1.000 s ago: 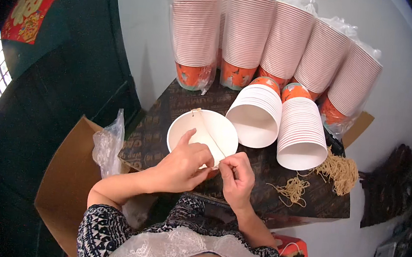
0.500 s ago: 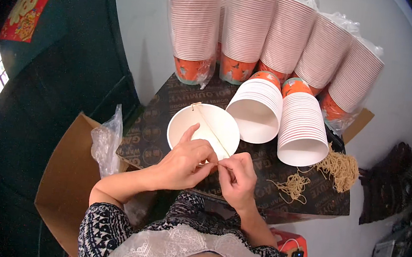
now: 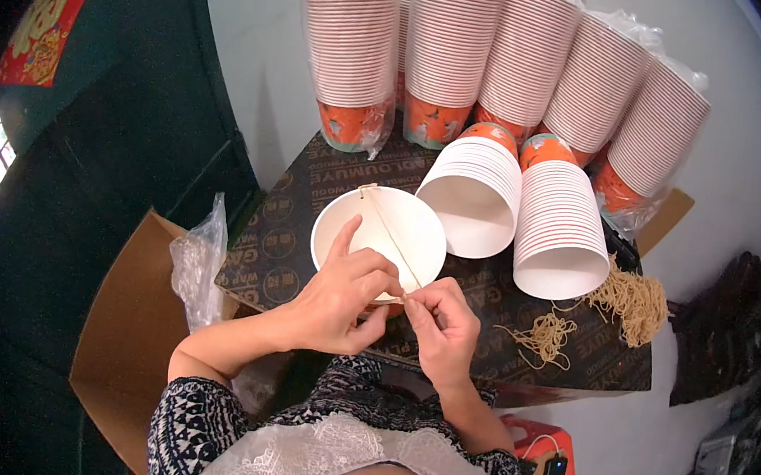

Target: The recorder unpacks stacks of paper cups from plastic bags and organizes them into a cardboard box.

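Observation:
A white paper bucket (image 3: 379, 228) stands at the table's near left, its mouth toward me. A thin tan string (image 3: 395, 242) runs across that mouth from the far rim to the near rim. My left hand (image 3: 346, 293) is at the near rim, one finger raised over the opening, other fingers curled over the edge and the thumb lower on the outside. At the same rim, my right hand (image 3: 444, 323) has thumb and forefinger closed on the string's near end. The fingertips partly hide where string and rim meet.
Two stacks of paper buckets (image 3: 561, 226) lie on their sides to the right. Tall bagged bucket stacks (image 3: 452, 45) line the back. Loose tan strings (image 3: 542, 338) and a larger string bundle (image 3: 635, 305) lie at right. A cardboard box (image 3: 128, 333) stands left of the dark table (image 3: 261, 259).
My left thumb has come away from the right fingertips and dropped lower, while the left fingers stay at the rim. The right hand keeps pinching the string, turned slightly. The view has shifted a little.

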Action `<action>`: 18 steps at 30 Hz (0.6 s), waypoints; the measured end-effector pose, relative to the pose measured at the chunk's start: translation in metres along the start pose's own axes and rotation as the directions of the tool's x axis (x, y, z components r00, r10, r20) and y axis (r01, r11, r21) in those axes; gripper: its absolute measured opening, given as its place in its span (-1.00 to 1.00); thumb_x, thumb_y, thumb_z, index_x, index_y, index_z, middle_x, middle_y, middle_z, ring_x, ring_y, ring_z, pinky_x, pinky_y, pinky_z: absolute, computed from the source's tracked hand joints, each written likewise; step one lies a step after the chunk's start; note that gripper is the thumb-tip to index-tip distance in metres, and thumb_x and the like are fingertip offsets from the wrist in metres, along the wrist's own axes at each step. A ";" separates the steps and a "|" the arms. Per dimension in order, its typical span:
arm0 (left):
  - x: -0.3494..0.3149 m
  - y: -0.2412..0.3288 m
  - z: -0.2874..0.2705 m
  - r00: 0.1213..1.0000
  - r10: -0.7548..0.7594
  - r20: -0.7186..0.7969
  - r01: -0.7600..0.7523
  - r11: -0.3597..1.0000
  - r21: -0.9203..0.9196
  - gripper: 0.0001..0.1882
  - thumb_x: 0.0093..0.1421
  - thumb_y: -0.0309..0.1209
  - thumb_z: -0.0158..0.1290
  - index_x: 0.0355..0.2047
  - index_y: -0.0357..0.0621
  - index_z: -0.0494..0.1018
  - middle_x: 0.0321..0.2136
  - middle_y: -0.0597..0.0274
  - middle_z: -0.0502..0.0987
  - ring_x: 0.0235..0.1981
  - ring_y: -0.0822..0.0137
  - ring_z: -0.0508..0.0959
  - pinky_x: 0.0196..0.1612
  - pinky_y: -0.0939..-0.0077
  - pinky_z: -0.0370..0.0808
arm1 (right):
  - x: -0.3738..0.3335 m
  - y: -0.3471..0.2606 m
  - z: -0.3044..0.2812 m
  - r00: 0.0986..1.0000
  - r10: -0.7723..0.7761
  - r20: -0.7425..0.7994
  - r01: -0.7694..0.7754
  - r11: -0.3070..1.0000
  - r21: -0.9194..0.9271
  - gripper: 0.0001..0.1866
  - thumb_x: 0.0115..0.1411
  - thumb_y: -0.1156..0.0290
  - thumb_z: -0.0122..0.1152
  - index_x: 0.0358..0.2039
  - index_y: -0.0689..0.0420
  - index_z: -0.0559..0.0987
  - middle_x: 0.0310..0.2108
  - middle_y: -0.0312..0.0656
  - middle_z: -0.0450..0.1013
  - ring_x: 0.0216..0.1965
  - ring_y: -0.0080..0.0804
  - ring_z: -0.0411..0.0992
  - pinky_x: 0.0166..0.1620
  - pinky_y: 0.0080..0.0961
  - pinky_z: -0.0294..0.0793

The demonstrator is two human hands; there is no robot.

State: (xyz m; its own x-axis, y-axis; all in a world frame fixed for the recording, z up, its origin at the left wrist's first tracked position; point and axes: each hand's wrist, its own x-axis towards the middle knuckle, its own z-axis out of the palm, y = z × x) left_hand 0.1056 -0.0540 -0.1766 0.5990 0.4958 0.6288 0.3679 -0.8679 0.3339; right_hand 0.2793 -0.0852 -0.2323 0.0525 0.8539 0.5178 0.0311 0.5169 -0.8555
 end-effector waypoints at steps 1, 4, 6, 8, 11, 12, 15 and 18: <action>0.000 0.001 0.000 1.000 0.011 0.000 -0.011 1.000 0.019 -0.78 -0.05 -0.54 0.21 -0.41 -0.12 0.39 -0.43 0.28 0.47 -0.30 0.23 0.52 0.27 -0.34 -0.06 | 0.000 0.000 0.000 1.000 -0.007 -0.002 0.007 1.000 -0.005 -0.98 0.15 0.61 0.21 -0.42 0.27 0.54 -0.48 -0.31 0.30 -0.49 -0.63 0.25 -0.45 -0.66 0.23; -0.001 -0.002 0.005 0.999 0.044 -0.025 -0.043 0.999 0.032 -0.81 -0.05 -0.58 0.18 -0.43 -0.12 0.40 -0.43 0.28 0.46 -0.32 0.24 0.51 0.27 -0.33 -0.08 | -0.001 0.000 0.000 1.000 -0.013 -0.007 0.013 1.000 -0.015 -0.98 0.14 0.61 0.21 -0.43 0.26 0.54 -0.49 -0.30 0.30 -0.49 -0.60 0.26 -0.44 -0.64 0.24; -0.003 -0.007 0.006 0.999 0.052 -0.004 -0.052 0.998 0.028 -0.82 -0.04 -0.59 0.17 -0.45 -0.13 0.40 -0.43 0.28 0.46 -0.32 0.25 0.51 0.28 -0.33 -0.09 | 0.000 0.000 -0.001 1.000 -0.011 -0.012 0.010 1.000 -0.020 -0.97 0.13 0.61 0.21 -0.43 0.26 0.53 -0.50 -0.29 0.30 -0.49 -0.58 0.26 -0.43 -0.62 0.25; -0.004 -0.008 0.004 0.998 0.060 0.019 -0.060 0.998 0.022 -0.82 -0.04 -0.60 0.17 -0.46 -0.14 0.39 -0.43 0.29 0.45 -0.32 0.25 0.51 0.28 -0.33 -0.09 | 0.003 0.002 -0.006 0.991 -0.130 -0.026 0.125 0.984 -0.130 -0.94 0.11 0.61 0.21 -0.47 0.26 0.50 -0.51 -0.25 0.30 -0.49 -0.48 0.28 -0.42 -0.55 0.28; -0.002 -0.009 -0.001 0.998 0.056 0.016 -0.056 0.998 -0.003 -0.82 -0.04 -0.62 0.16 -0.47 -0.16 0.38 -0.45 0.29 0.44 -0.33 0.26 0.51 0.29 -0.33 -0.13 | 0.006 0.010 -0.023 0.985 -0.119 -0.128 0.077 0.953 -0.293 -0.86 0.17 0.59 0.13 -0.51 0.25 0.40 -0.47 -0.26 0.26 -0.47 -0.50 0.23 -0.41 -0.59 0.23; -0.003 -0.010 -0.002 0.997 0.048 0.057 -0.046 0.998 -0.033 -0.82 -0.05 -0.63 0.15 -0.48 -0.16 0.38 -0.46 0.29 0.44 -0.34 0.26 0.51 0.30 -0.32 -0.16 | 0.007 0.013 -0.023 0.985 -0.117 -0.127 0.075 0.954 -0.291 -0.86 0.17 0.59 0.13 -0.51 0.25 0.40 -0.47 -0.26 0.26 -0.47 -0.50 0.23 -0.41 -0.59 0.23; -0.002 -0.013 -0.007 0.996 0.054 0.074 -0.049 0.997 -0.066 -0.82 -0.04 -0.63 0.15 -0.48 -0.15 0.38 -0.45 0.29 0.45 -0.34 0.26 0.51 0.31 -0.28 -0.19 | 0.006 0.015 -0.025 0.971 -0.225 -0.085 0.179 0.911 -0.371 -0.88 0.16 0.59 0.14 -0.49 0.23 0.40 -0.47 -0.22 0.27 -0.47 -0.44 0.25 -0.40 -0.56 0.25; -0.010 -0.019 -0.012 1.000 0.010 -0.022 -0.008 0.998 0.059 -0.83 -0.02 -0.55 0.19 -0.44 -0.12 0.42 -0.34 0.21 0.46 -0.22 0.19 0.49 0.31 -0.22 -0.18 | 0.010 0.008 -0.025 0.935 -0.351 -0.044 0.301 0.856 -0.420 -0.96 0.14 0.62 0.15 -0.40 0.25 0.46 -0.47 -0.18 0.28 -0.50 -0.39 0.28 -0.42 -0.56 0.27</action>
State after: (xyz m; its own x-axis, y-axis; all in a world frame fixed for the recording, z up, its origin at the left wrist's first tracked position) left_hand 0.0844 -0.0431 -0.1807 0.5864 0.4865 0.6476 0.4041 -0.8687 0.2866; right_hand 0.3049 -0.0735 -0.2340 0.0825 0.6147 0.7844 0.4619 0.6739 -0.5767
